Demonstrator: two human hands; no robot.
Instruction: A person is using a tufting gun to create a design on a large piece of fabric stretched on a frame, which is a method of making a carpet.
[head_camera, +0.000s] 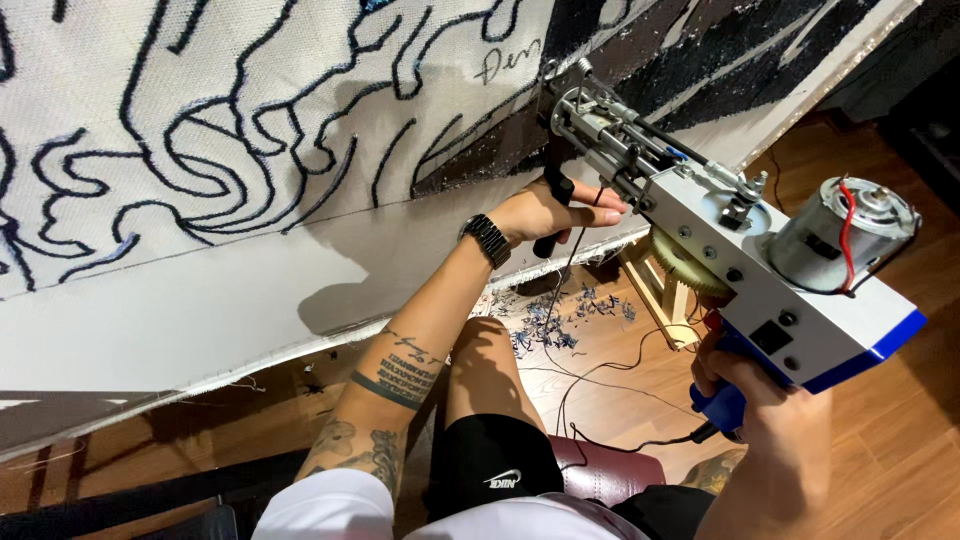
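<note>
The tufting gun (740, 270) sits at frame right, angled w/ its needle end up-left against the cloth (200, 150) and its blue base low-right. It lies between the two hands: front held by one, rear by the other.

Left hand (545, 212) reaches up from bottom centre, forearm tattooed, a dark watch (487, 240) on the wrist. Fingers are curled around the black front handle (556, 190) that hangs below the gun's nose, thumb side toward the cloth; grip closed, touching the handle.

Right hand (745, 385) is low-right, under the gun's rear. It's wrapped shut around the blue grip (722, 402); fingertips mostly hidden behind the grip, so trigger contact can't be told.

On top of the gun's rear a silver motor (840, 235) w/ a red wire; a tan gear (685, 265) shows at the body's underside, just above the right hand. A thin black cord (600, 395) runs from the grip area down across the wood floor (900, 400).

The cloth is stretched upright, pale w/ black drawn outlines; near the gun's nose an area is already filled dark. Blue yarn scraps (560, 320) lie on the floor below the cloth's bottom edge, near the person's knee. A light wooden stand (660, 295) is partly seen behind the gun.
</note>
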